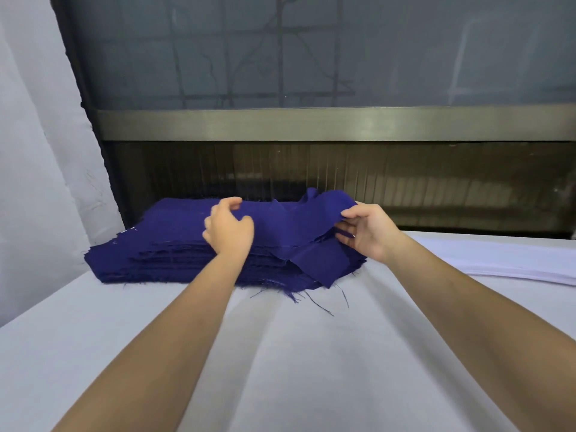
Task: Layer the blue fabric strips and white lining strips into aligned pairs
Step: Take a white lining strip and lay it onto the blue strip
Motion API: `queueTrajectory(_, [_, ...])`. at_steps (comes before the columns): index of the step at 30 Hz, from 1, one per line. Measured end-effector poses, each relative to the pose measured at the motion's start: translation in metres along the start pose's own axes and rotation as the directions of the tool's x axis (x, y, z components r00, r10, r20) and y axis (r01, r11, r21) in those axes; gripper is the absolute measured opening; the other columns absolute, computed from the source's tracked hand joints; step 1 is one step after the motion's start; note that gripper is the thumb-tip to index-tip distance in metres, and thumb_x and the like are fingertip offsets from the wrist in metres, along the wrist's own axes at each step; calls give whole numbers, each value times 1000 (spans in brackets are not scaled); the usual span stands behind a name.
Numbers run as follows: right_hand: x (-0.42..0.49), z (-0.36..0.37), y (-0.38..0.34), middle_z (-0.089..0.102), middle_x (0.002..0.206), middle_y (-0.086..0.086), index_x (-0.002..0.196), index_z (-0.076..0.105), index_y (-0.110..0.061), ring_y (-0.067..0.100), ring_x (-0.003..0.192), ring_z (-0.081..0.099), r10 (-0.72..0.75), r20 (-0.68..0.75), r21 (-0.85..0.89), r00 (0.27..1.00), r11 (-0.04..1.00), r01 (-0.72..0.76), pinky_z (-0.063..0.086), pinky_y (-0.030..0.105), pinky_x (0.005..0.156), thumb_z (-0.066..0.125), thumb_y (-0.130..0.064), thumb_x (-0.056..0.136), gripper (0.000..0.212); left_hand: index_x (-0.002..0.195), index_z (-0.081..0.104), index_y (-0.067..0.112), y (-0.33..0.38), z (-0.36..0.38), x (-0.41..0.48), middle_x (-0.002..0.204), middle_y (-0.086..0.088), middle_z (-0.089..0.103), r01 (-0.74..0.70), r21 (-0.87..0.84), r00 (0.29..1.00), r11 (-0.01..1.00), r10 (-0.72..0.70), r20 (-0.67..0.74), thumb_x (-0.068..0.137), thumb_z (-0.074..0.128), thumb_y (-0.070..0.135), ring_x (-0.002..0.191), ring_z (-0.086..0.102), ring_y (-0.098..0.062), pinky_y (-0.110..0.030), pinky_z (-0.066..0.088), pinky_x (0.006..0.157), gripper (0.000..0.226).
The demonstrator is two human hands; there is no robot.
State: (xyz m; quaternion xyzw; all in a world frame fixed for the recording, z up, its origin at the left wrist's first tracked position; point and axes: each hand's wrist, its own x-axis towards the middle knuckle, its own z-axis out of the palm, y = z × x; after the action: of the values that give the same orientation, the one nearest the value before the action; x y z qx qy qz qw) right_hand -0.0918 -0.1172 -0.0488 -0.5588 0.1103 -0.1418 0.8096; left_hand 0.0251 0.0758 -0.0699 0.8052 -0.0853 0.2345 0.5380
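A thick stack of dark blue fabric strips (162, 244) lies at the far middle of the table, with frayed threads along its front edge. My right hand (367, 232) pinches the right end of the top blue strip (311, 219) and lifts it, so the strip bunches up above the stack. My left hand (229, 229) hovers over the stack's middle with fingers loosely curled and holds nothing. A flat pile of white lining strips (514, 260) lies at the right.
A white cloth (280, 353) covers the table and shows soft creases. Behind the stack runs a dark metal frame with a window (311, 126). A white curtain (37, 151) hangs at the left.
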Motion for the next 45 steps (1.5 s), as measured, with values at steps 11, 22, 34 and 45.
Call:
queueTrajectory(11, [3, 20, 8, 63, 94, 2, 101, 58, -17, 24, 94, 58, -175, 118, -370, 977, 906, 207, 44, 37, 84, 46, 3, 91, 25, 136, 46, 26, 25, 27, -27, 115, 11, 48, -342, -26, 817, 939, 312, 486, 73, 64, 63, 101, 51, -10, -31, 48, 84, 75])
queueTrajectory(22, [11, 34, 23, 55, 112, 1, 122, 54, -10, 19, 112, 52, -294, 41, -761, 955, 610, 220, 41, 26, 88, 67, -14, 84, 40, 117, 64, 19, 31, 26, -24, 100, 7, 66, 29, -301, 944, 953, 73, 322, 93, 45, 7, 95, 58, -14, -30, 47, 82, 32])
queueTrajectory(34, [27, 57, 25, 61, 96, 3, 87, 58, -19, 29, 103, 55, -221, -140, -915, 965, 402, -41, 34, 38, 91, 60, -16, 89, 4, 75, 55, 23, 39, 0, -9, 79, 1, 57, 365, -536, 927, 761, -247, 282, 94, 44, 9, 75, 53, -18, -33, 44, 71, 27])
queueTrajectory(45, [8, 14, -15, 65, 79, 8, 76, 59, -15, 25, 72, 58, -116, -308, -213, 944, 976, 50, 47, 30, 68, 55, -16, 85, 9, 71, 53, 23, 44, -2, -7, 73, 2, 49, 381, -578, 924, 722, -272, 270, 93, 44, 10, 78, 46, -21, -38, 39, 74, 27])
